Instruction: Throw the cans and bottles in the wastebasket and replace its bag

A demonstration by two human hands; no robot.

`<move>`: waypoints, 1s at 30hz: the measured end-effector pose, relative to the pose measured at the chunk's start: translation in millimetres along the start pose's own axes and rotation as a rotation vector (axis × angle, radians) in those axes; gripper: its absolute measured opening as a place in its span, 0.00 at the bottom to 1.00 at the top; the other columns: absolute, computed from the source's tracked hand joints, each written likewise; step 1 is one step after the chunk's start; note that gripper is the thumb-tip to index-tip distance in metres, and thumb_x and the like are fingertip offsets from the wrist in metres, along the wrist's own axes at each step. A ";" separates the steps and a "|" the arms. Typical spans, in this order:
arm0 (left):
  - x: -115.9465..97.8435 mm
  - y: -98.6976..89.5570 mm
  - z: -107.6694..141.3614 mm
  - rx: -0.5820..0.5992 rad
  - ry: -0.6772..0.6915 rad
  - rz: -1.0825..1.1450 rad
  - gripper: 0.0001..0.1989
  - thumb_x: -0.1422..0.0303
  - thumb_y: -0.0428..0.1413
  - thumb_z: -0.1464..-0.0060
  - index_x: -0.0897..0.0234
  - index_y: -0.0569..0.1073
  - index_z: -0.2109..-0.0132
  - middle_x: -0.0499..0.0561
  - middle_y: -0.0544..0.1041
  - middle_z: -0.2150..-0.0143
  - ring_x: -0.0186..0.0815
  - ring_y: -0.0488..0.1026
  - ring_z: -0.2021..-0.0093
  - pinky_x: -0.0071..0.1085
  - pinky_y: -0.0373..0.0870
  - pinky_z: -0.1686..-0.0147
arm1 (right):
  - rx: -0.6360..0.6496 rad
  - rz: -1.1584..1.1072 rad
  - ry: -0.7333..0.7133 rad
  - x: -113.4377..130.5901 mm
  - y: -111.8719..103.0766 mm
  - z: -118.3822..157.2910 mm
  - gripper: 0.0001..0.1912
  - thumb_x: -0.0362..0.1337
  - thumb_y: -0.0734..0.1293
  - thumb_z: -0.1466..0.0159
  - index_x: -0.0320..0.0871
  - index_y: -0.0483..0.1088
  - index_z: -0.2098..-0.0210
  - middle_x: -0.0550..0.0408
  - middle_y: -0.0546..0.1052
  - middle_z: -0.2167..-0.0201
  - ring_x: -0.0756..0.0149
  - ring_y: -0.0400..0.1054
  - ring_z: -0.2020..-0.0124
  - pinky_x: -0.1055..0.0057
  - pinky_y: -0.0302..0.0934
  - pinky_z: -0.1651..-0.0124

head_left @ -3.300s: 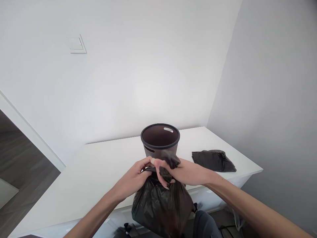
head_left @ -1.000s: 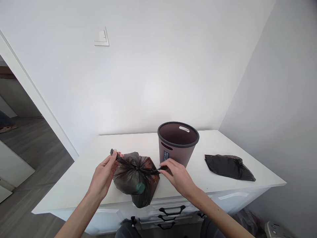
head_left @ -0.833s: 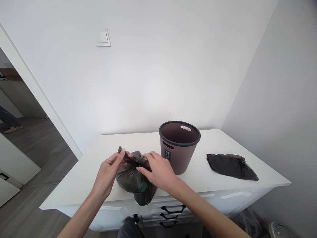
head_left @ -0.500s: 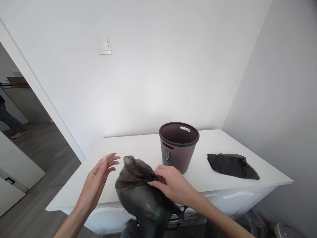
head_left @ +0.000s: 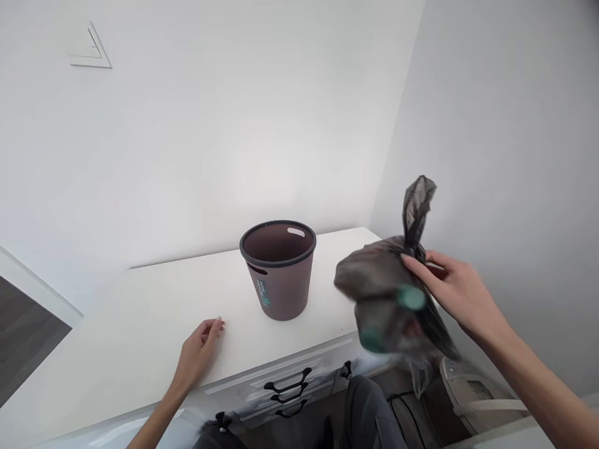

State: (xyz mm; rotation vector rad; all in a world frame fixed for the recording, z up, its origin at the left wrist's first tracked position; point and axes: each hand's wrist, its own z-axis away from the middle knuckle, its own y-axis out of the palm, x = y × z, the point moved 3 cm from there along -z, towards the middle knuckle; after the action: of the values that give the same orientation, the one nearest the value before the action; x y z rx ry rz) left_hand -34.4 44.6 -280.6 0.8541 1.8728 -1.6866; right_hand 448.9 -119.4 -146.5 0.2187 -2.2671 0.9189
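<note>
My right hand (head_left: 452, 290) grips a filled black garbage bag (head_left: 384, 274) by its knotted neck. The bag hangs in the air off the front right of the white cabinet top, its twisted end sticking up, with green round shapes showing through the thin plastic. My left hand (head_left: 199, 349) is at the cabinet top near its front edge, fingers curled in and apparently holding nothing. Between the hands, farther back, a brown trash can (head_left: 285, 290) with a dark rim stands upright, its inside bare where visible.
The white cabinet top (head_left: 163, 305) runs along the wall, with black drawer handles (head_left: 287, 380) below its front edge. At lower right are a pale appliance (head_left: 477, 390) and a dark cable (head_left: 407, 411). A switch plate (head_left: 91, 53) is on the wall.
The filled bag has swung up and right in my right hand. My left hand has come down to the cabinet top. The view has turned right; the folded black bag is no longer visible.
</note>
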 end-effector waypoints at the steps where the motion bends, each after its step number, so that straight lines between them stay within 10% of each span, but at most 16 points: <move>1: -2.6 5.0 -2.1 0.013 0.018 -0.025 0.28 0.40 0.47 0.39 0.59 0.77 0.59 0.53 0.83 0.59 0.44 0.77 0.62 0.36 0.70 0.61 | 0.051 -0.003 0.058 -6.5 17.4 -18.3 0.25 0.58 0.65 0.35 0.49 0.62 0.79 0.61 0.65 0.86 0.67 0.55 0.83 0.67 0.54 0.75; 8: -3.1 16.9 -3.2 0.028 0.036 -0.133 0.28 0.44 0.43 0.35 0.59 0.76 0.64 0.52 0.81 0.65 0.43 0.75 0.65 0.36 0.67 0.61 | -0.052 0.094 0.039 -75.8 149.9 -128.6 0.14 0.46 0.66 0.36 0.47 0.65 0.74 0.48 0.77 0.73 0.58 0.69 0.69 0.63 0.59 0.58; 16: -0.4 17.3 -7.7 0.020 0.017 -0.192 0.27 0.45 0.44 0.35 0.57 0.76 0.68 0.49 0.76 0.73 0.42 0.71 0.68 0.36 0.64 0.61 | 0.039 -0.020 0.394 -121.1 236.9 -152.8 0.11 0.42 0.66 0.38 0.41 0.71 0.72 0.44 0.78 0.78 0.50 0.74 0.64 0.55 0.64 0.52; 23: 3.9 17.3 -11.3 0.028 0.000 -0.187 0.28 0.43 0.43 0.35 0.57 0.76 0.69 0.49 0.75 0.73 0.43 0.71 0.68 0.38 0.65 0.61 | 0.176 -0.188 0.473 -113.3 250.3 -153.0 0.17 0.46 0.66 0.35 0.36 0.75 0.65 0.42 0.80 0.76 0.54 0.78 0.70 0.59 0.70 0.56; 30: 4.5 15.6 -13.4 0.037 -0.028 -0.181 0.29 0.42 0.43 0.36 0.56 0.76 0.69 0.49 0.74 0.74 0.43 0.70 0.69 0.37 0.65 0.62 | 0.159 0.037 0.088 -124.1 215.2 -67.2 0.35 0.52 0.64 0.34 0.36 0.62 0.35 0.35 0.75 0.43 0.48 0.72 0.43 0.55 0.65 0.41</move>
State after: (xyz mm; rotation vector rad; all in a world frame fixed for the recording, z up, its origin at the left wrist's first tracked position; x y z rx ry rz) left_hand -25.4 59.3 -292.9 0.6886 1.9559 -1.8355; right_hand 496.2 73.0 -310.8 0.2019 -2.1256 1.1079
